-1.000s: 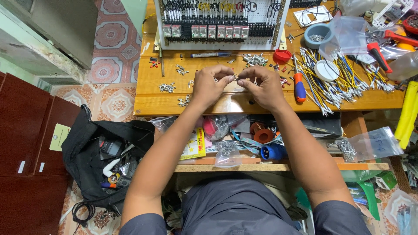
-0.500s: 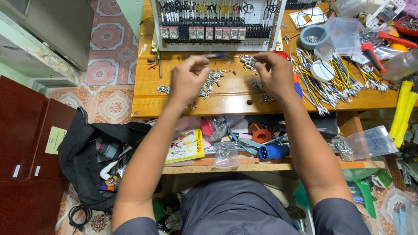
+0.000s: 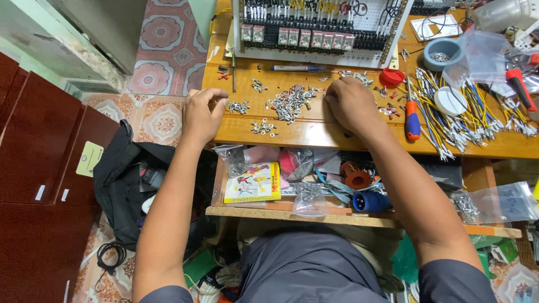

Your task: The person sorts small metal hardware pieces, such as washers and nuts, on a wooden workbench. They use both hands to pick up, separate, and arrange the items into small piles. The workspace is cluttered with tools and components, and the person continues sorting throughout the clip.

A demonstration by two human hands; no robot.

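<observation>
**Crimp lugs, both hands at the pile**

Left hand (image 3: 203, 115) sat at the counter's (image 3: 314, 134) left edge, fingers curled; contents hidden. Right hand (image 3: 349, 104) rested knuckles-up beside the ring terminals (image 3: 289, 104) mid-counter, fingers tucked under, grip unclear. Terminals looked tiny, light, stiff, slippery: best pinched by the barrel. Counter cluttered; tiled floor.

The right hand (image 3: 349, 105) lies knuckles up, so its fingertips and anything under them are hidden, and the left hand (image 3: 202, 114) curls over what may be a small terminal, too tiny to tell. The control panel (image 3: 314, 31) is cut off by the top edge, and the wire bundle (image 3: 471, 112) runs past the right edge.
</observation>
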